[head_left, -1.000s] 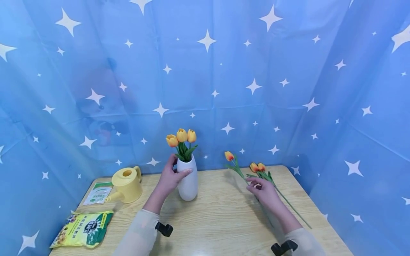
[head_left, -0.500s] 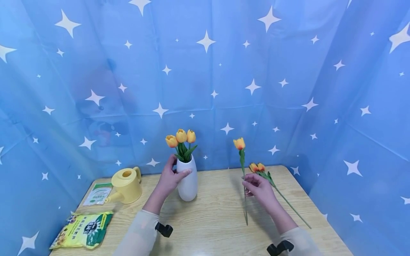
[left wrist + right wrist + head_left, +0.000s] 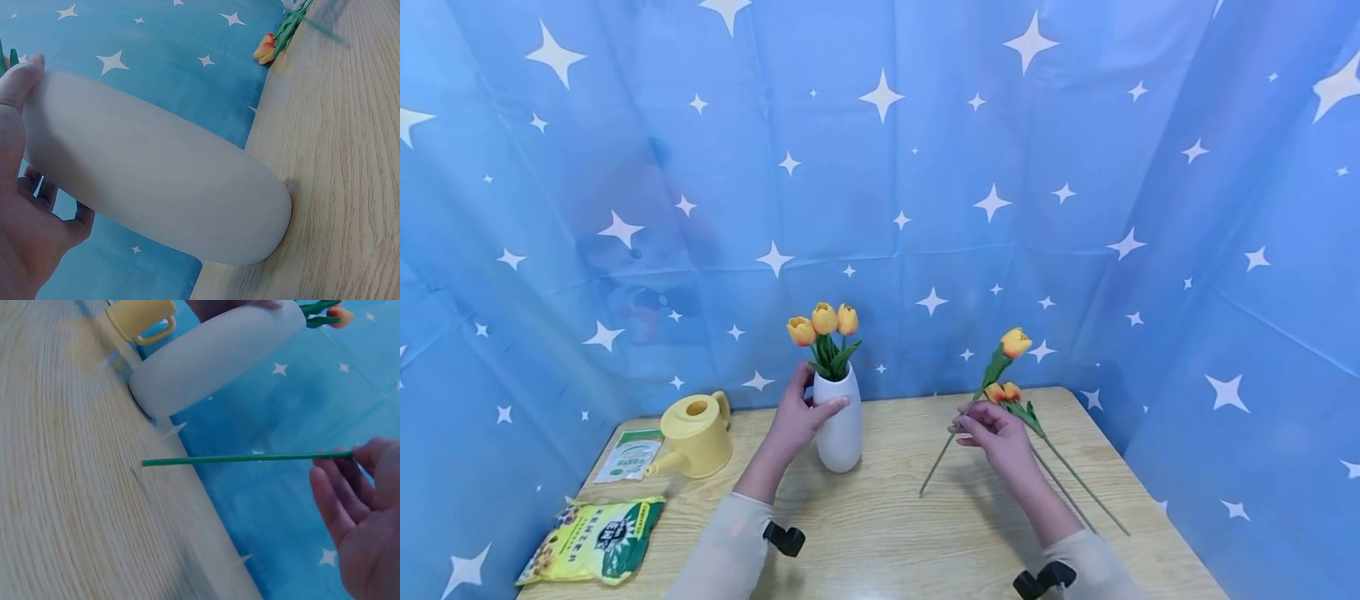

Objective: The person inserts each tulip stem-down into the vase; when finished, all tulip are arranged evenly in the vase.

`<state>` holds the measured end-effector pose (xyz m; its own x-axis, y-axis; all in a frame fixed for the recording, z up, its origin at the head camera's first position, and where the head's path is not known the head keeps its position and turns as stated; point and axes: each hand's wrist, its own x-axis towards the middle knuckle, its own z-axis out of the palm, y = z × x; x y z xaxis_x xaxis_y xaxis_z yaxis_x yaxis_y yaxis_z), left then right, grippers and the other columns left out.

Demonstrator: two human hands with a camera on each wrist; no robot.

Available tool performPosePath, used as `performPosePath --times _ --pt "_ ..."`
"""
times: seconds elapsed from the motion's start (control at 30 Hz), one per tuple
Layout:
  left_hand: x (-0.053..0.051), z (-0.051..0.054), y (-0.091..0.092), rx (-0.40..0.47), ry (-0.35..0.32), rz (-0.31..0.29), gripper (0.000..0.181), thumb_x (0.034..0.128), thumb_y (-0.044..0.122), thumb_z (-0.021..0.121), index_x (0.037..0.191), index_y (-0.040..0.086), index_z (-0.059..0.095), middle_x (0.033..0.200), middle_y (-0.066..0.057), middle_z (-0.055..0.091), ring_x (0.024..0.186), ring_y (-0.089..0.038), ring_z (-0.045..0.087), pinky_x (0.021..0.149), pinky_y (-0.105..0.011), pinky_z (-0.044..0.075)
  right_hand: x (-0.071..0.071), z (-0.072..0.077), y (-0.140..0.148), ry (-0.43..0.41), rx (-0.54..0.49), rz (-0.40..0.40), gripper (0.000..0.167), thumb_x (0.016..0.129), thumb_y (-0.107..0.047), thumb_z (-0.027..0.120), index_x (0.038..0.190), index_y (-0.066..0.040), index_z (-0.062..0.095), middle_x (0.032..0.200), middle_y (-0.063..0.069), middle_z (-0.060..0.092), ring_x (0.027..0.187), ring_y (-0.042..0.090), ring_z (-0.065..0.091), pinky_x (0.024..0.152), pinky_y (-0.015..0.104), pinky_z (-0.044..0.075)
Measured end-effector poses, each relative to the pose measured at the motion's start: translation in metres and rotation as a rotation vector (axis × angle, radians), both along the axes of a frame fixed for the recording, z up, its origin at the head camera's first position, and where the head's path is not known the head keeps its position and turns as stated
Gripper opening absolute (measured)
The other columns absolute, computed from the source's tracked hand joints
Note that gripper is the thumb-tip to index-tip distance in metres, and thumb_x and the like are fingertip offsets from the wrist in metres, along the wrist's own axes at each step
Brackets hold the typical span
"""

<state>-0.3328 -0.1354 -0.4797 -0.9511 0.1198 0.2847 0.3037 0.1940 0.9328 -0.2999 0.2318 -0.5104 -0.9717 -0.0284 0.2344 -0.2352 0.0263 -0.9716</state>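
A white vase (image 3: 839, 433) stands upright on the table with several yellow-orange tulips (image 3: 824, 319) in its mouth. My left hand (image 3: 796, 419) grips the vase near its top, thumb across the front; in the left wrist view the fingers (image 3: 80, 226) curl behind it. To the right, my right hand (image 3: 1000, 440) pinches the stem of a single tulip (image 3: 1016, 342) between thumb and fingertips. That tulip leans with its bloom up to the right and the stem end down to the left. The right wrist view shows its bare green stem (image 3: 250, 459) apart from the vase.
Orange-red tulips (image 3: 1012, 392) lie on the wooden table (image 3: 895, 533) behind and right of my right hand. At left are a yellow watering can (image 3: 696, 437), a green-white packet (image 3: 629, 456) and a yellow-green bag (image 3: 593, 539). A blue starry curtain (image 3: 880, 192) encloses the table's back and sides.
My right hand has lifted the single tulip off the table, moved slightly left and turned it, swinging the stem end left and the bloom right. My left hand stays on the vase.
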Motion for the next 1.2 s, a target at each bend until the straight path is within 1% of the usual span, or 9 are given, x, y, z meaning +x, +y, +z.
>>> performPosePath --times 0.13,0.23,0.43,0.6,0.7,0.8,0.9,1.07,1.2 --pt "0.0 0.0 0.001 -0.004 0.007 -0.001 0.066 0.0963 0.042 0.089 0.147 0.026 0.05 0.148 -0.011 0.058 0.131 -0.037 0.063 0.105 -0.065 0.055 0.0 0.002 -0.006 0.035 -0.044 0.007 0.027 0.109 -0.008 0.071 0.124 0.012 0.061 0.117 0.024 0.074 0.102 0.022 0.081 0.085 0.039 0.066" --pt "0.0 0.001 0.001 -0.002 0.013 -0.004 0.066 0.0963 0.042 0.089 0.147 0.025 0.05 0.148 -0.011 0.058 0.131 -0.037 0.063 0.106 -0.064 0.054 -0.001 0.005 -0.011 0.061 -0.067 0.004 0.027 0.11 -0.009 0.07 0.126 0.01 0.059 0.117 0.029 0.074 0.102 0.022 0.081 0.084 0.039 0.067" --pt "-0.001 0.0 0.002 0.003 0.028 -0.014 0.065 0.0969 0.039 0.089 0.147 0.024 0.05 0.148 -0.012 0.058 0.13 -0.037 0.064 0.106 -0.064 0.054 -0.004 0.012 -0.019 0.103 -0.101 -0.007 0.022 0.11 -0.009 0.07 0.117 0.008 0.057 0.116 0.026 0.073 0.102 0.029 0.081 0.08 0.041 0.067" --pt "-0.001 -0.001 0.001 0.008 0.021 -0.012 0.065 0.0969 0.037 0.089 0.147 0.023 0.05 0.148 -0.012 0.058 0.129 -0.038 0.064 0.105 -0.065 0.054 -0.006 0.023 -0.026 0.145 -0.142 -0.025 0.025 0.11 -0.012 0.071 0.123 0.005 0.058 0.111 0.018 0.075 0.1 0.033 0.081 0.077 0.041 0.067" --pt "0.0 0.0 0.001 0.011 0.012 -0.013 0.066 0.0966 0.038 0.089 0.147 0.023 0.05 0.148 -0.013 0.057 0.129 -0.038 0.064 0.105 -0.065 0.054 -0.007 0.031 -0.031 0.182 -0.163 -0.042 0.027 0.11 -0.012 0.071 0.127 0.004 0.057 0.109 0.011 0.077 0.098 0.03 0.081 0.075 0.04 0.067" --pt "0.0 -0.001 0.001 0.012 0.007 -0.016 0.066 0.0967 0.039 0.089 0.147 0.024 0.049 0.149 -0.013 0.057 0.13 -0.039 0.063 0.106 -0.065 0.054 -0.007 0.041 -0.038 0.215 -0.188 -0.06 0.026 0.111 -0.012 0.07 0.129 0.003 0.058 0.109 0.009 0.077 0.098 0.032 0.081 0.074 0.04 0.067" --pt "0.0 -0.002 0.0 0.014 0.009 -0.014 0.066 0.0966 0.04 0.089 0.147 0.025 0.049 0.148 -0.012 0.057 0.131 -0.038 0.063 0.106 -0.065 0.054 -0.007 0.052 -0.046 0.243 -0.217 -0.077 0.026 0.11 -0.011 0.07 0.128 0.004 0.059 0.109 0.012 0.076 0.097 0.032 0.08 0.075 0.04 0.067" --pt "-0.001 -0.002 0.0 0.013 0.02 -0.012 0.066 0.0965 0.04 0.089 0.147 0.024 0.049 0.148 -0.012 0.057 0.13 -0.037 0.063 0.105 -0.064 0.055 -0.008 0.068 -0.06 0.295 -0.281 -0.09 0.029 0.109 -0.008 0.071 0.127 0.011 0.056 0.109 0.02 0.073 0.093 0.025 0.079 0.073 0.037 0.066" --pt "-0.001 -0.001 0.0 0.015 0.02 -0.016 0.067 0.0962 0.041 0.089 0.147 0.023 0.049 0.148 -0.012 0.058 0.13 -0.038 0.063 0.105 -0.065 0.055 -0.01 0.081 -0.07 0.34 -0.317 -0.097 0.027 0.109 -0.01 0.072 0.125 0.007 0.058 0.109 0.025 0.071 0.093 0.025 0.08 0.071 0.037 0.066"
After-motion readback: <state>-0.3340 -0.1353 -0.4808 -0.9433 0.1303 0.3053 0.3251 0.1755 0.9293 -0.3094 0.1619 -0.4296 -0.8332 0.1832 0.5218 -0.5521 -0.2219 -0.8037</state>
